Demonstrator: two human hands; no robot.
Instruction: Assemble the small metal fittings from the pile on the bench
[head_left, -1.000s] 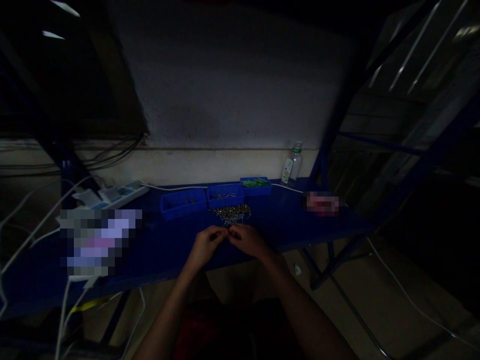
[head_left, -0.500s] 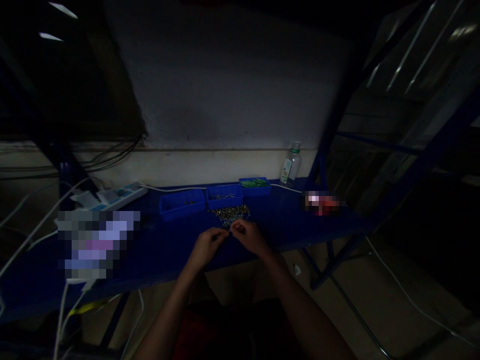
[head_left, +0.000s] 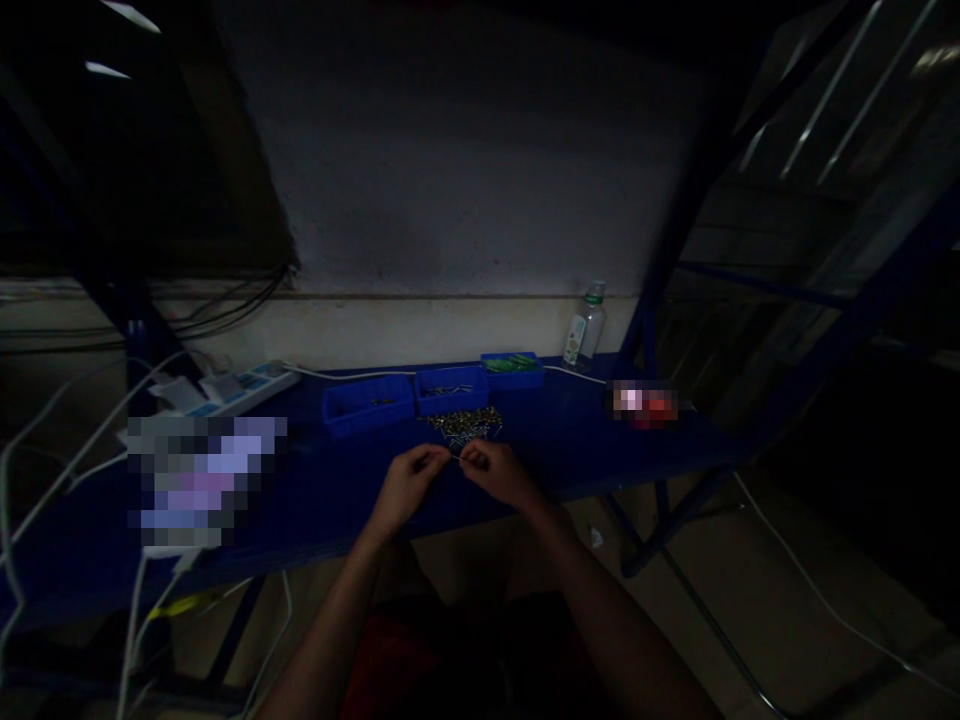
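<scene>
In the dim head view, my left hand (head_left: pixel 406 487) and my right hand (head_left: pixel 496 471) meet fingertip to fingertip over the blue table. Both are closed in a pinch. A thin pin-like piece (head_left: pixel 455 458) shows between them, its ends hidden by the fingers. Just beyond the fingertips lies a loose heap of silvery screw-like pins (head_left: pixel 466 438). Behind that heap spreads a pile of small brass-coloured parts (head_left: pixel 466 420).
Three blue bins line the back: a left bin (head_left: pixel 367 402) with a few small parts, a middle bin (head_left: pixel 451 388) with silvery pins, a right bin (head_left: pixel 512 368) with green pieces. A bottle (head_left: pixel 585 328) and power strip (head_left: pixel 247 388) flank them.
My hands have drawn slightly apart, and a thin piece now shows between the fingertips. The whole view has shifted a little.
</scene>
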